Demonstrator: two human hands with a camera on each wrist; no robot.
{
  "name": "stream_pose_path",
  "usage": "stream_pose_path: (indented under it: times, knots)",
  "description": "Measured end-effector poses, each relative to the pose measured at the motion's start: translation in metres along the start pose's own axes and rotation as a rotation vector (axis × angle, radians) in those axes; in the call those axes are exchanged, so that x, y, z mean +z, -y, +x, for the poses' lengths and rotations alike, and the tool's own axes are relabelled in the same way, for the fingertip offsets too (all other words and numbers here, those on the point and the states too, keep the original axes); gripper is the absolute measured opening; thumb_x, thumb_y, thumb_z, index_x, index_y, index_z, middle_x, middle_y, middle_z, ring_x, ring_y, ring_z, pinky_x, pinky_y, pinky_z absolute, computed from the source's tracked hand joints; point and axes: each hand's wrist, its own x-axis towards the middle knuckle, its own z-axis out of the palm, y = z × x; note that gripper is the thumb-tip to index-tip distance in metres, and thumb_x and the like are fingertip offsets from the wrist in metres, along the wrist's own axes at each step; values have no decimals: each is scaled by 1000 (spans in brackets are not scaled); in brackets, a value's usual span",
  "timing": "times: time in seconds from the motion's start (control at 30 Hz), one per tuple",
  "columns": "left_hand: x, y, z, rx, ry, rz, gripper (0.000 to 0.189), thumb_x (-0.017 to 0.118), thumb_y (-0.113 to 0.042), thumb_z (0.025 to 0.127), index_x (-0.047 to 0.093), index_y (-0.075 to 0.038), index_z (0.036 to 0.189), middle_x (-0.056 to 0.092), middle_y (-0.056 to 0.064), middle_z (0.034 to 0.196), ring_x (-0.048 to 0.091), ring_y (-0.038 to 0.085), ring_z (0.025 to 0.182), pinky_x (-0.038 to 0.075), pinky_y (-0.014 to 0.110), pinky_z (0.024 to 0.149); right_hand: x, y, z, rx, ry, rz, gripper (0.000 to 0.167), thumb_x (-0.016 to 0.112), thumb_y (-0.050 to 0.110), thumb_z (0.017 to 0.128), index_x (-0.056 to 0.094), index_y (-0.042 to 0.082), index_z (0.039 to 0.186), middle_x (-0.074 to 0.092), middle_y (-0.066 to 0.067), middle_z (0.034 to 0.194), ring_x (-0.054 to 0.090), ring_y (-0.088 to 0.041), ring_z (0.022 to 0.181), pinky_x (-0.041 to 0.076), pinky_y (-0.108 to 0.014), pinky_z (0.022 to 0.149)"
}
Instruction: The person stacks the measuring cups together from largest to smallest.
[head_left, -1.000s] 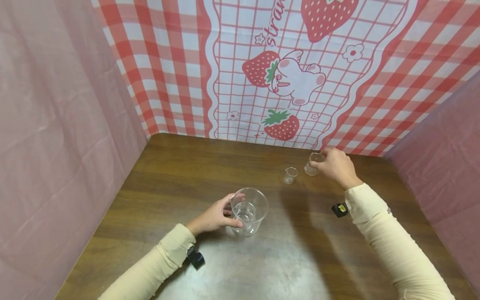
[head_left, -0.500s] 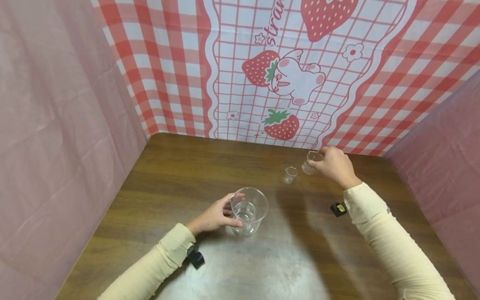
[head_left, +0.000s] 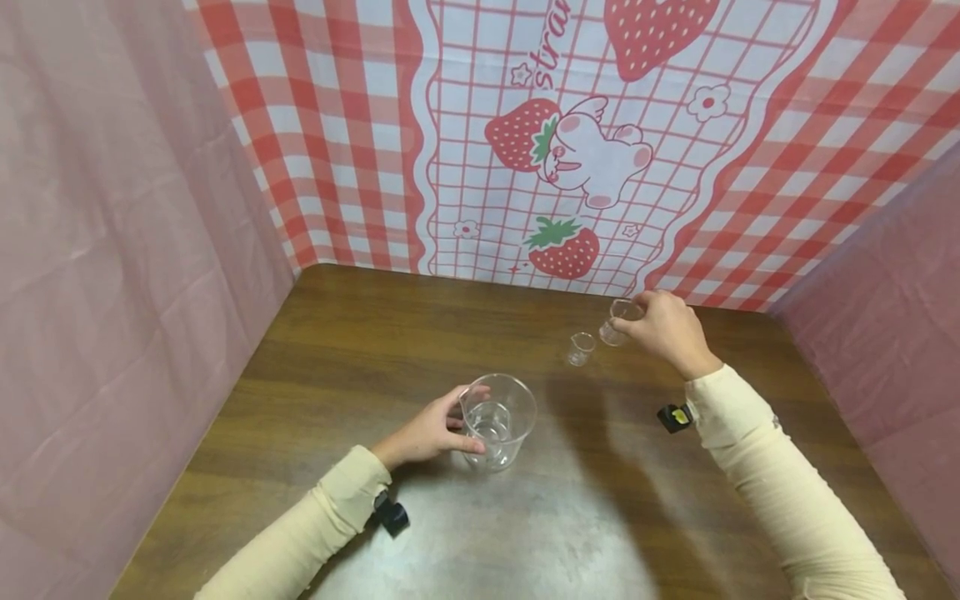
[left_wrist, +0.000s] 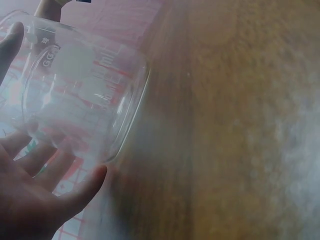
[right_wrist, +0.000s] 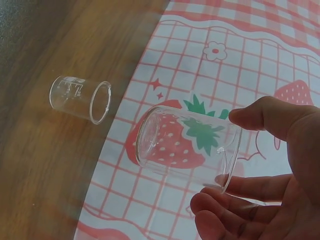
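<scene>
A person's two hands tend glassware at a brown wooden table [head_left: 360, 358], where three beakers are in view. The left hand [head_left: 431, 429] spreads wide around the side of the large beaker [head_left: 501, 429], which stands upright on the tabletop, mouth up and long axis vertical. The right hand [head_left: 671, 329] pinches the medium beaker [head_left: 613, 332] by its rim between thumb and fingers, a narrower grip; that beaker also points mouth up near the table's back edge, though whether its base touches wood cannot be told. Just beside it stands the small beaker [head_left: 580, 350], upright, its pouring lip turned leftward. White "mL" print shows faintly on the large beaker; the small one's white markings are too fine to read. Behind, a strawberry-print cloth [head_left: 360, 150] bears sideways lettering, "stra", then cut off.
</scene>
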Motion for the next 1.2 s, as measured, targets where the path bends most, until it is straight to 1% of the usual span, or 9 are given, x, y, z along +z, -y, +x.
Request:
stream_pose_path:
  times: [0.17, 0.4, 0.57, 0.7, 1.03, 1.2]
  knots:
    - [0, 0, 0, 0, -2, -3, 84, 82, -15, 77, 36, 1, 145, 44, 22, 148, 47, 42, 131, 49, 52, 104, 0, 3, -1, -6, -8, 8, 51, 72, 35, 82, 65, -6, 111, 70, -24, 96, 64, -39, 86, 51, -55, 72]
    - [1, 1, -1, -5, 4, -2, 83, 82, -16, 77, 36, 1, 145, 45, 22, 147, 47, 42, 132, 49, 51, 104, -2, 9, -3, -23, -10, 27, 50, 72, 33, 82, 65, -5, 114, 70, -26, 102, 65, -41, 91, 51, -55, 74]
    - [1, 1, -1, -8, 5, -13, 83, 82, -16, 77, 36, 1, 145, 44, 22, 148, 47, 42, 132, 48, 51, 105, -2, 12, -3, -34, -18, 28, 50, 72, 33, 82, 65, -5, 114, 70, -25, 100, 64, -39, 88, 51, -54, 71]
    - [1, 1, 0, -10, 4, -11, 83, 82, -15, 77, 36, 1, 145, 44, 22, 148, 47, 42, 132, 48, 52, 105, -3, 14, -3, -40, -18, 31, 51, 72, 33, 82, 65, -6, 114, 69, -25, 101, 64, -38, 88, 51, -53, 71]
    - [1, 0, 0, -10, 3, -11, 83, 82, -16, 77, 36, 1, 145, 44, 21, 148, 46, 42, 132, 48, 51, 105, -3, 20, -5, -62, -27, 32, 52, 71, 32, 82, 64, -7, 116, 68, -22, 94, 62, -35, 84, 50, -51, 70]
    - [1, 0, -1, -5, 1, -4, 83, 81, -16, 77, 36, 0, 145, 44, 21, 148, 46, 42, 132, 48, 52, 104, -4, 24, -7, -79, -37, 31, 50, 71, 32, 82, 65, -6, 114, 67, -20, 90, 61, -33, 82, 50, -49, 68]
